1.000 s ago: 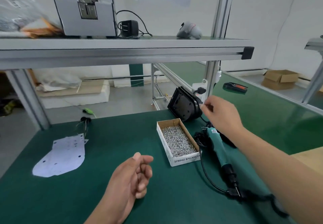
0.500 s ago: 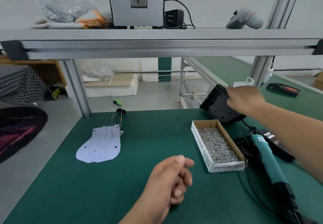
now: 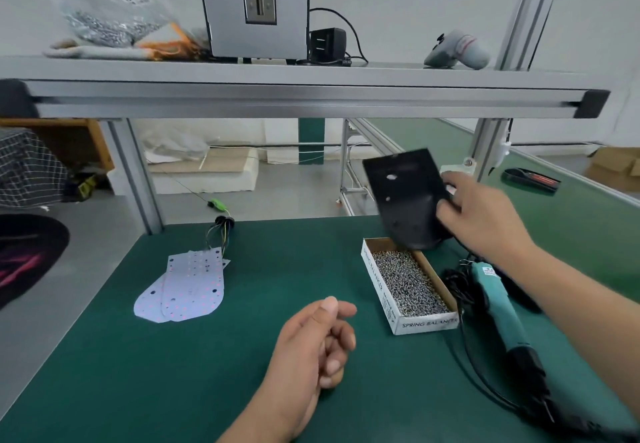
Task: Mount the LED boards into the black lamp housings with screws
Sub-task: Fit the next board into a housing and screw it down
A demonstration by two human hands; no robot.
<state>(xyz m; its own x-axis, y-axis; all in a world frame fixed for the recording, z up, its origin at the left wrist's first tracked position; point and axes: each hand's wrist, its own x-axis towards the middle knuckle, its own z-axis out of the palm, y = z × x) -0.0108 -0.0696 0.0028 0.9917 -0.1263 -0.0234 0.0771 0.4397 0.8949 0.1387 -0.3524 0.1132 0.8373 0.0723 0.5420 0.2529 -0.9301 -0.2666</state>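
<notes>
My right hand [image 3: 483, 216] grips a black lamp housing [image 3: 403, 197] by its right edge and holds it tilted in the air, just beyond the far end of an open cardboard box of small silver screws [image 3: 408, 283]. Two white LED boards [image 3: 185, 288] lie overlapped on the green mat at the left, with a bundle of wires at their far end. My left hand [image 3: 313, 342] hovers over the mat near the front, fingers loosely curled and holding nothing. A teal electric screwdriver [image 3: 498, 311] lies to the right of the screw box.
A metal shelf [image 3: 304, 91] spans the bench overhead and carries a grey machine [image 3: 256, 17], a bag of screws, gloves and a black adapter. The screwdriver's black cable [image 3: 485, 383] trails over the front right of the mat. A black and red tool [image 3: 530, 179] lies on the conveyor behind.
My right hand reached the black housing at the back of the mat, took hold of it and lifted it up and leftward. The view swung left. My left hand has hardly moved.
</notes>
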